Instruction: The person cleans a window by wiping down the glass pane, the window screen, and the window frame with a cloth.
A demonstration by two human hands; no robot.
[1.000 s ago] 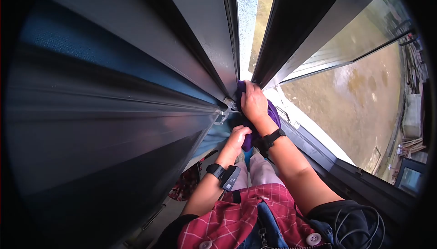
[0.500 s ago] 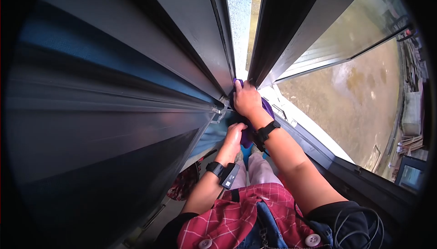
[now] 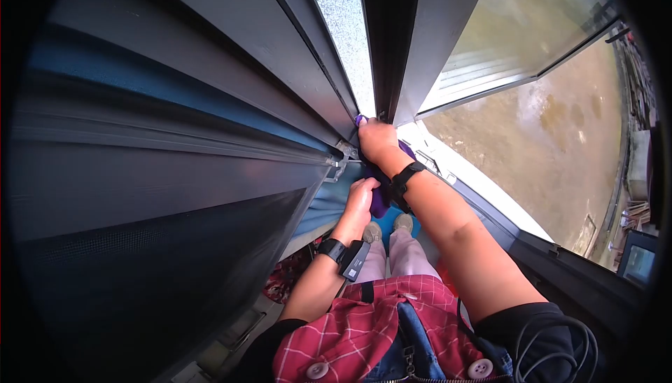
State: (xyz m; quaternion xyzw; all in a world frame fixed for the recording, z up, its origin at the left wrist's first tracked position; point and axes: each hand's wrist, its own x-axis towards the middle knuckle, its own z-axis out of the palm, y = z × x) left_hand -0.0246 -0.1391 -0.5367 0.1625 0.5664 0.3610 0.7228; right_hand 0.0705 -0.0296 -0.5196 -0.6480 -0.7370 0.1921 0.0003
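A purple cloth (image 3: 380,201) hangs between my hands, beside the dark window frame (image 3: 308,68). My right hand (image 3: 378,138) is closed on its upper part and presses it into the narrow corner where the frame meets the dark upright post (image 3: 392,47). Lower and to the left, my left hand (image 3: 360,197) is closed on the cloth's lower part. A metal hinge bracket (image 3: 343,155) sits just left of my right hand. The fingertips of both hands are partly hidden.
On the left stands a large dark panel (image 3: 161,187). A glass pane (image 3: 504,40) is swung outward at the right, above brown ground (image 3: 546,145) outside. The white ledge (image 3: 483,183) and dark sill (image 3: 497,222) run diagonally. My shoes (image 3: 373,232) stand on something blue.
The view has shifted, and the upright post appears farther left. My right hand with the cloth has moved slightly left and up, still against the frame. Both shoes now show more fully.
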